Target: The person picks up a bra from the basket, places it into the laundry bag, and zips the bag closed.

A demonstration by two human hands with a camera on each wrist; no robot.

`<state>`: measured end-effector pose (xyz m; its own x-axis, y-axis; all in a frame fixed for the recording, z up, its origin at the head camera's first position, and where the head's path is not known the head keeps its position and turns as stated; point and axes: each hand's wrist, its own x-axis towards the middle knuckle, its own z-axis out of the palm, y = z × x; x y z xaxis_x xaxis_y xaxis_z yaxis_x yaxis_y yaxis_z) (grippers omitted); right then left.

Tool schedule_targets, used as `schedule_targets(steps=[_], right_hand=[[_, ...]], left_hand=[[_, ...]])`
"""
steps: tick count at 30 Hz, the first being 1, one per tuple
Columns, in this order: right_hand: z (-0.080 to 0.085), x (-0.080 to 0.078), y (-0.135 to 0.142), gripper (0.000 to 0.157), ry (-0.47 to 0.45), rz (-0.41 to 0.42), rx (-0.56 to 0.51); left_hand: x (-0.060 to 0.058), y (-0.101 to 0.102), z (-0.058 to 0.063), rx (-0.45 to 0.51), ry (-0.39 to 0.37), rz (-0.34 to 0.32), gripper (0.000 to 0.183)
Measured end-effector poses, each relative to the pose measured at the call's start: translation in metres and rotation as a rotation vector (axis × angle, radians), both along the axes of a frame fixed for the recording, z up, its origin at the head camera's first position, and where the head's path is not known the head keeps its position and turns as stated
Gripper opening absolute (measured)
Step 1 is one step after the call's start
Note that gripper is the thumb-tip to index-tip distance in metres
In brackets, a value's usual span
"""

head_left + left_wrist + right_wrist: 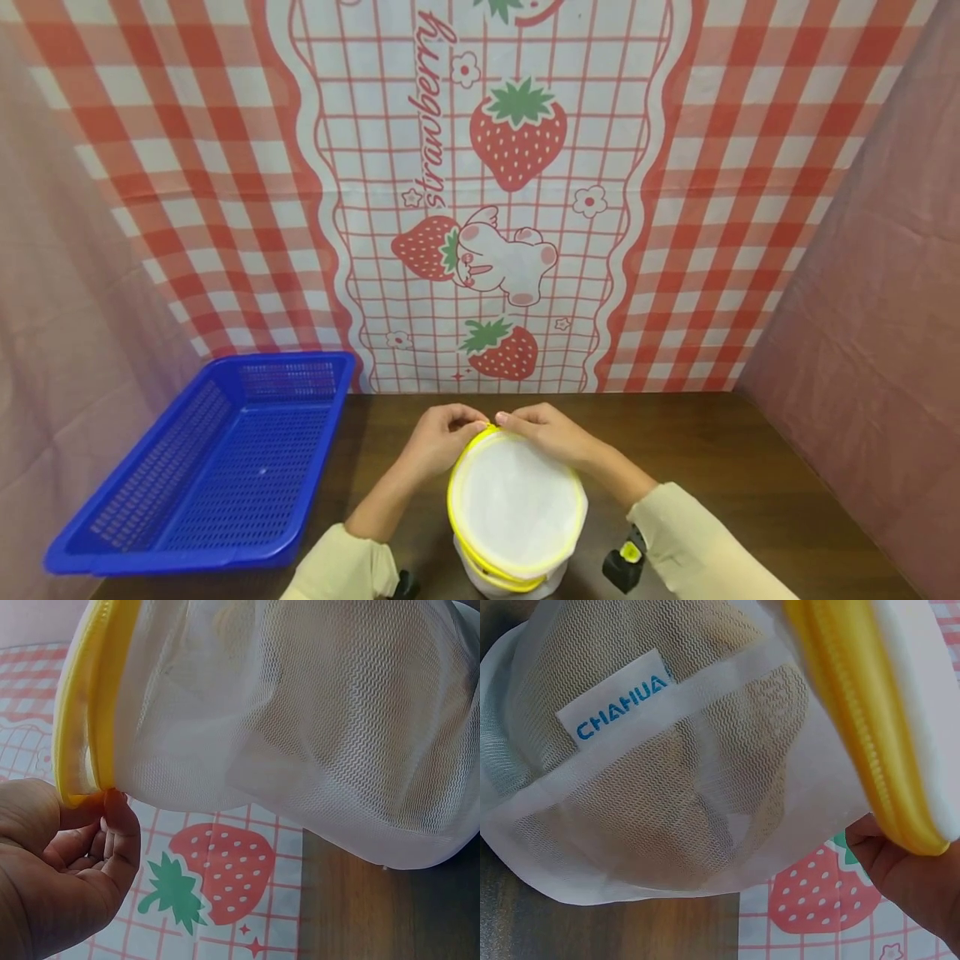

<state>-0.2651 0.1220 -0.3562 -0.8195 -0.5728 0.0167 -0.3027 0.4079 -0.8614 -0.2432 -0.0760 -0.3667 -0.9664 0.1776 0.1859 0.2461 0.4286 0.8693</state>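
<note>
A round white mesh laundry bag (517, 508) with yellow zipper trim stands on the table between both hands. Its lid faces up. At the far side of the rim, my left hand (441, 437) pinches the yellow trim between thumb and fingers. The left wrist view shows this left hand (71, 862) at the end of a gap between two yellow bands. My right hand (546, 432) grips the rim just beside it, thumb on top. In the right wrist view, the right hand (911, 881) is partly hidden behind the zipper trim (862, 727). Brownish tones show through the mesh; their source is unclear.
A blue perforated plastic basket (191, 467) lies on the left of the brown wooden table (712, 467). Behind stands a strawberry-print checked cloth (487, 200). Pink curtains (862, 292) hang at both sides. A label reading CHAHUA (619, 697) is sewn on the bag.
</note>
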Motion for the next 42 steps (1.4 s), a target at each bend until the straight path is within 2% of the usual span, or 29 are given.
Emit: schedule_targets(steps=[3,8,18,31,42], right_hand=[[0.0007,-0.0005,-0.0017,0.037,0.006,0.018,0.011],[-0.0009,-0.0019,-0.0024,0.029,0.071,0.047,0.042],[-0.0023,-0.003,-0.0011,0.027,0.137,0.01,0.055],[-0.0025,-0.0014,-0.0001,0.027,0.128,-0.007,0.042],[-0.0047,-0.0014,0.0015,0.028,0.117,-0.004,0.033]], left_hand=[[-0.0001,-0.0005,-0.0003,-0.001,0.001,-0.003,0.017],[-0.0002,-0.0011,-0.0019,0.01,-0.004,-0.01,0.018],[-0.0002,-0.0011,-0.0018,0.028,-0.017,-0.002,0.018],[0.0008,0.0011,0.001,0.024,-0.013,-0.003,0.016],[0.0006,-0.0009,-0.002,0.016,-0.006,0.003,0.017]])
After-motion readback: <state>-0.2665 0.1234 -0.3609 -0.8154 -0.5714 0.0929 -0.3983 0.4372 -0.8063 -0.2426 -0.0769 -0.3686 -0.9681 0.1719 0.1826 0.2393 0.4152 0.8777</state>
